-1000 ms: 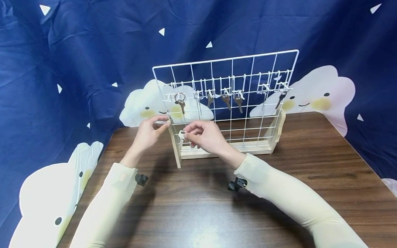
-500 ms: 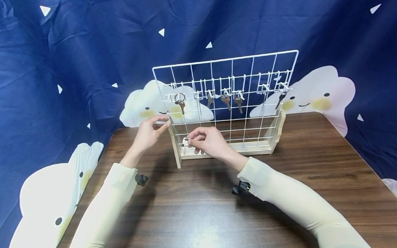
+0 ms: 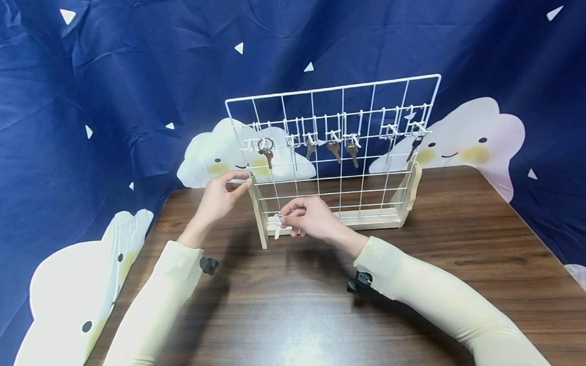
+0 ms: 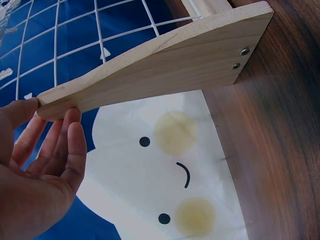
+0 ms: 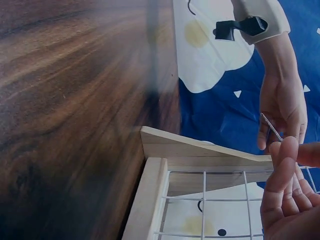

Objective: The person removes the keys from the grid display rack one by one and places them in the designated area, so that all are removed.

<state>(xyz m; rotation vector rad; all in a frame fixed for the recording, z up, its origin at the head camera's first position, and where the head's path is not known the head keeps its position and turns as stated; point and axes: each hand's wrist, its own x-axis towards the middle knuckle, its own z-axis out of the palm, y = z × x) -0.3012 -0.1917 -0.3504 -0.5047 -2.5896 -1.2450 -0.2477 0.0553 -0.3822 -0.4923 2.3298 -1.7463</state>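
Observation:
The left hand (image 3: 217,198) pinches the top of the rack's left wooden side panel (image 3: 258,214); in the left wrist view its thumb and fingers hold the tip of that panel (image 4: 150,75). A silver key (image 3: 277,225) hangs from the fingertips of the right hand (image 3: 313,217), low in front of the white wire grid (image 3: 339,184). The right wrist view shows the key's thin edge (image 5: 270,126) sticking out from the pinching right fingers. Several keys hang from hooks on the grid, among them a brown key (image 3: 269,158) on a ring at the left.
The rack's wooden base bar (image 3: 368,222) stands on the brown table (image 3: 279,314), towards its back edge. Behind hangs a blue curtain (image 3: 169,57) with white clouds. The rack's right wooden side panel (image 3: 411,191) is beyond the right hand.
The right hand has moved down and slightly right with the silver key, from mid-grid to the height of the base bar. The left hand has stayed on the side panel.

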